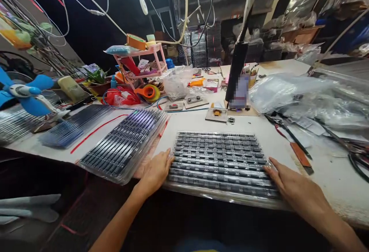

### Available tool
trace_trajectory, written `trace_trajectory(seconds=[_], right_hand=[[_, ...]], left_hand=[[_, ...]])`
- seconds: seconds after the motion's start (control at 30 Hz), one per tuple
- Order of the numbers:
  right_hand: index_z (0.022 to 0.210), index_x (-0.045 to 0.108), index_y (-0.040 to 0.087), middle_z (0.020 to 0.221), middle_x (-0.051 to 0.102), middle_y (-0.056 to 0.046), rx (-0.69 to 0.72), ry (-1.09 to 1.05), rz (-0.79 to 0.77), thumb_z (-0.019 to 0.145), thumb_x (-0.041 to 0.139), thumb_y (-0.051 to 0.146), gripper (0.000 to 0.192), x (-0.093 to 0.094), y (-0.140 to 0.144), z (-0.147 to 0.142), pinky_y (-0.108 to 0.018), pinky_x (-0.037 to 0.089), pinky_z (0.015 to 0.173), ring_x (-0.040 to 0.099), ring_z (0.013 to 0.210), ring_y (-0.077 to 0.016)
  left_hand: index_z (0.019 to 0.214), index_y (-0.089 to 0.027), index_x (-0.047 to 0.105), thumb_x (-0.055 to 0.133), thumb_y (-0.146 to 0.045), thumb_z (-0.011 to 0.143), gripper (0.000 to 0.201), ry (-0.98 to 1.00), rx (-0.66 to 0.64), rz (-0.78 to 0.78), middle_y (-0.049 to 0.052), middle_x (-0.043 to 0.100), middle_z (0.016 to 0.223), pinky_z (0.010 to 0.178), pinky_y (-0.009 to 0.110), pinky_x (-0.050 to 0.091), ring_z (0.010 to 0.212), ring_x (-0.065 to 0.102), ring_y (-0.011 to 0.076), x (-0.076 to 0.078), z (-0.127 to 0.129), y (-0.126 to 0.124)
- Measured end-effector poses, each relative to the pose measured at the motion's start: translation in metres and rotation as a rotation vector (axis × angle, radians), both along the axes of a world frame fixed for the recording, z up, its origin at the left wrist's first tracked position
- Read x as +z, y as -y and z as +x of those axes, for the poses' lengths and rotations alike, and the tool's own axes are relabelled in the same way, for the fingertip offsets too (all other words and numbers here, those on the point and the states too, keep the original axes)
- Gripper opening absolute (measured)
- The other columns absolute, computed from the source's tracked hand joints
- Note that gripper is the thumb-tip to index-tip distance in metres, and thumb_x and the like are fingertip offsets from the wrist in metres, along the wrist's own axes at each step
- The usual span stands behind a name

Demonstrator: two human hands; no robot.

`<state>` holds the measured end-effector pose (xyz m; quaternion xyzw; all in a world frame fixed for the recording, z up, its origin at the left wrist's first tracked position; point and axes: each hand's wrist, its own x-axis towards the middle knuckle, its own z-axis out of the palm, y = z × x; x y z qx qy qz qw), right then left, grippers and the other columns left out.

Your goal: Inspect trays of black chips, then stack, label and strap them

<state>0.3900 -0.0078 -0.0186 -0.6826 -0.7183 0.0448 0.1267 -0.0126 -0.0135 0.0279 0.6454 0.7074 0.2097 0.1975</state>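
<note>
A clear plastic tray point(219, 163) filled with rows of dark strip-like parts lies at the front edge of the white table point(331, 175). My left hand point(157, 169) is at its left edge, fingers closed against the rim. At the opposite side my right hand point(294, 181) grips the right edge, thumb near the top and the other fingers partly hidden. To the left of my left hand rests a similar stack of filled trays point(123, 144), set at an angle. Small electronic pieces on a square block point(216, 114) sit just behind the tray.
Empty-looking clear trays point(75, 125) and a blue fan point(27, 90) stand at the left. Behind are a pink rack point(141, 63), a tape dispenser point(148, 91) and a black-wrapped post point(238, 71). Plastic bags point(311, 94), a knife point(301, 157) and scissors point(357, 163) lie at right.
</note>
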Motion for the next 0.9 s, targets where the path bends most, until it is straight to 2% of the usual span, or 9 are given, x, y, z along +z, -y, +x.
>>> trace_trajectory(seconds=[0.07,0.17,0.33,0.4,0.5,0.6,0.73,0.83,0.9], right_hand=[[0.131,0.051,0.016,0.107,0.064,-0.014,0.037,-0.068,0.147,0.093,0.024,0.053,0.059,-0.001,0.008,-0.005,-0.043,0.054,0.071,0.062,0.095,-0.0307],[0.132,0.049,0.017,0.115,0.059,-0.014,0.086,-0.154,0.248,0.095,0.026,0.048,0.053,-0.004,0.012,-0.011,-0.046,0.05,0.085,0.057,0.103,-0.031],[0.137,0.045,0.02,0.139,0.046,-0.014,0.06,-0.166,0.219,0.096,0.024,0.042,0.051,-0.008,-0.002,-0.016,-0.056,0.042,0.09,0.047,0.119,-0.0363],[0.137,0.045,0.022,0.139,0.048,-0.012,0.082,-0.179,0.22,0.096,0.024,0.041,0.05,-0.009,-0.008,-0.018,-0.056,0.041,0.093,0.047,0.123,-0.0343],[0.135,0.047,0.018,0.135,0.052,-0.015,0.168,-0.22,0.257,0.096,0.025,0.037,0.049,-0.01,-0.01,-0.018,-0.052,0.039,0.099,0.048,0.124,-0.0297],[0.139,0.043,0.02,0.134,0.053,-0.013,0.272,-0.241,0.264,0.095,0.03,0.034,0.047,-0.009,0.0,-0.007,-0.049,0.037,0.104,0.048,0.124,-0.0273],[0.145,0.03,0.037,0.138,0.051,-0.001,0.434,-0.186,0.229,0.091,0.035,0.023,0.055,-0.003,0.031,0.029,-0.046,0.044,0.098,0.05,0.123,-0.0254],[0.147,0.024,0.04,0.142,0.045,0.001,0.54,-0.082,0.152,0.085,0.037,0.016,0.068,0.006,0.055,0.05,-0.041,0.049,0.094,0.048,0.125,-0.0244],[0.148,0.022,0.038,0.146,0.04,0.0,0.563,0.016,0.126,0.083,0.042,0.017,0.071,0.009,0.062,0.05,-0.041,0.048,0.094,0.045,0.128,-0.0256]], left_hand=[[0.129,-0.016,0.052,0.037,-0.038,0.09,0.047,-0.054,0.013,0.04,0.014,0.061,0.112,0.098,0.048,0.036,0.11,0.053,0.0294,-0.003,0.005,0.008],[0.132,-0.02,0.049,0.031,-0.036,0.093,0.046,-0.083,0.022,0.076,0.012,0.055,0.127,0.104,0.05,0.03,0.122,0.045,0.0272,-0.009,0.008,0.009],[0.141,-0.017,0.036,0.032,-0.032,0.092,0.052,-0.038,-0.102,0.049,0.009,0.034,0.15,0.114,0.043,0.019,0.139,0.028,0.0212,-0.017,-0.001,-0.017],[0.144,-0.018,0.033,0.032,-0.033,0.092,0.054,-0.02,-0.155,0.015,0.007,0.033,0.151,0.115,0.042,0.017,0.141,0.025,0.0206,-0.018,-0.004,-0.024],[0.145,-0.018,0.032,0.028,-0.034,0.094,0.053,-0.016,-0.183,-0.009,0.005,0.034,0.15,0.115,0.043,0.015,0.141,0.023,0.0207,-0.013,-0.005,-0.023],[0.143,-0.017,0.035,0.028,-0.034,0.094,0.052,-0.013,-0.213,-0.024,0.004,0.035,0.149,0.115,0.041,0.017,0.14,0.026,0.0195,-0.001,-0.007,-0.009],[0.139,-0.024,0.042,0.03,-0.028,0.094,0.048,-0.004,-0.323,-0.077,0.0,0.041,0.146,0.114,0.04,0.024,0.137,0.032,0.0188,0.012,-0.023,0.029],[0.144,-0.034,0.03,0.026,-0.016,0.092,0.055,-0.118,-0.443,-0.08,-0.006,0.03,0.151,0.115,0.045,0.017,0.141,0.02,0.0185,0.004,-0.042,0.054],[0.146,-0.036,0.021,0.036,-0.015,0.089,0.063,-0.229,-0.51,-0.022,-0.004,0.027,0.152,0.114,0.048,0.018,0.142,0.019,0.0225,-0.011,-0.053,0.058]])
